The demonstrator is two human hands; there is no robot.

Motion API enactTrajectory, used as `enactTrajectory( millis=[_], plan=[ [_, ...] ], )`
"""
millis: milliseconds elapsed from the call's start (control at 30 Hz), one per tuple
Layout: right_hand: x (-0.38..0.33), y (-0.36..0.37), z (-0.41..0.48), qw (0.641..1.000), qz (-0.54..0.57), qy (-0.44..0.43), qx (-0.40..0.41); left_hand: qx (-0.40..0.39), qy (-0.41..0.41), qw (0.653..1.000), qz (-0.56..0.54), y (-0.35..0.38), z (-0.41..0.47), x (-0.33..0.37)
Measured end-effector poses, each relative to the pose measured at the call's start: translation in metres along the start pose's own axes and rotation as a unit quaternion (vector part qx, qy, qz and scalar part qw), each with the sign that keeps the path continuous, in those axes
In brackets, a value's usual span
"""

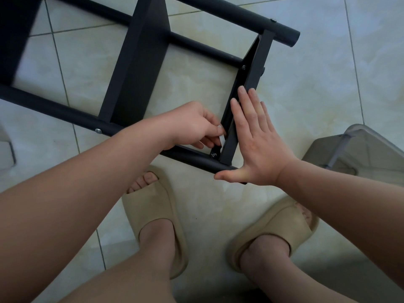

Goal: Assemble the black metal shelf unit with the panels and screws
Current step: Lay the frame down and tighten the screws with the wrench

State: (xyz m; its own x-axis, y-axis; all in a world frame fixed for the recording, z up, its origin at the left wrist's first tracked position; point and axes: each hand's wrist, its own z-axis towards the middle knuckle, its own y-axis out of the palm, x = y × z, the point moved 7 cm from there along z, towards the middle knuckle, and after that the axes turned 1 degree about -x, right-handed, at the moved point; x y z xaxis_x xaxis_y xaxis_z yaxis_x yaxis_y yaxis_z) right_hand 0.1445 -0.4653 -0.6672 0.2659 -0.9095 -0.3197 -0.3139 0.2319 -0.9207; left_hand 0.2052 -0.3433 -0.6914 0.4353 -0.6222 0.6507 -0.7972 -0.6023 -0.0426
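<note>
Floor: pale shiny tiles (306, 95) with thin grey lines cover all the ground.
Shelf: a black metal shelf unit (54, 106) lies on its side on the floor, right in front of the person's feet. Long round tubes run across it.
Middle panel: a flat black middle panel (140, 68) stands on its edge between the two long tubes.
End panel: a thin black end panel (251, 84) sits near the tube ends, next to both hands.
Slippers: soft tan slippers (153, 215) are on the person's feet, just below the shelf.
Box: a clear plastic box (358, 149) rests on the floor at the right, apart from the shelf.
Right hand: the right hand (260, 147) is spread wide and flat with straight fingers. It presses on the outer side of the end panel.
Left hand: the left hand (194, 125) has curled fingers that pinch a small pale thing (222, 138) at the inner bottom corner of the end panel. What that thing is cannot be told.
Screws: a small silver screw (214, 154) sits in that corner, just under the left fingers. A second screw (243, 67) is higher up the end panel. A third screw (98, 131) is on the near tube.
</note>
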Motion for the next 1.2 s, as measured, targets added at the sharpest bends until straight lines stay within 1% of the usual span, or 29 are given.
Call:
enactTrajectory(
  millis=[100,267,433,700,1200],
  plan=[
    [-0.0002,0.0004,-0.0001,1.000,-0.001,0.001,0.000,0.007,0.004,1.000,0.022,0.0000,0.0006,0.0010],
    [0.0002,0.0000,0.0002,1.000,0.002,0.000,0.002,0.013,-0.003,1.000,-0.022,0.0023,0.0015,0.0016],
    [0.0003,0.0004,0.0003,1.000,0.001,0.000,0.003,0.005,-0.025,0.999,-0.028,0.0055,0.0014,-0.0007],
    [0.0003,0.0002,0.0004,1.000,-0.002,0.002,-0.001,0.001,-0.040,0.999,-0.011,0.0091,0.0026,-0.0025],
    [-0.0006,0.0010,0.0005,1.000,-0.002,0.000,0.008,-0.023,-0.013,0.998,0.060,0.0079,-0.0012,0.0004]
  ],
)
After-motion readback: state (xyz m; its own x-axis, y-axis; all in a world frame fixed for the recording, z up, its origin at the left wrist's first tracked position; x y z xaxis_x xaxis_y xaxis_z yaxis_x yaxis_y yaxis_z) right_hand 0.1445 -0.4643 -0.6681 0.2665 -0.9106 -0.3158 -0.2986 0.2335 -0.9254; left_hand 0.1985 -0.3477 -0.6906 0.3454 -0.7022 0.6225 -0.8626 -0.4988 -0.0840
